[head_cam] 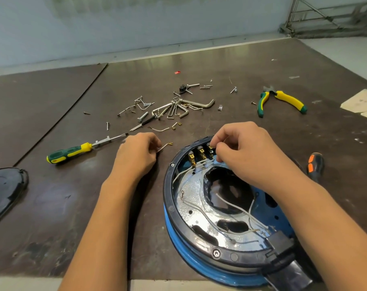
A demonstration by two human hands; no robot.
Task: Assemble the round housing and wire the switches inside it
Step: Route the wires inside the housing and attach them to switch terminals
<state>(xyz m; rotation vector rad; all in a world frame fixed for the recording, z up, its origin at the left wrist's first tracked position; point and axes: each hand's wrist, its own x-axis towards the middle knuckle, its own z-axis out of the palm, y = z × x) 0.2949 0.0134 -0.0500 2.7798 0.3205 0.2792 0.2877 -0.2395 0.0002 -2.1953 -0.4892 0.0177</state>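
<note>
Brown worktop (52,206) seen from above; a green and yellow screwdriver (73,152) lies at left, tip pointing right; the left hand (136,154) pinches a short wire (165,146) with a brass end; bare table separates it from the round housing (170,206), blue with a black rim, open face up at the near edge, right of centre, lengthways from near right to far left; the right hand (241,150) pinches the rightmost of three brass switches (199,155) at its far rim; pliers (281,99) lie beyond.
</note>
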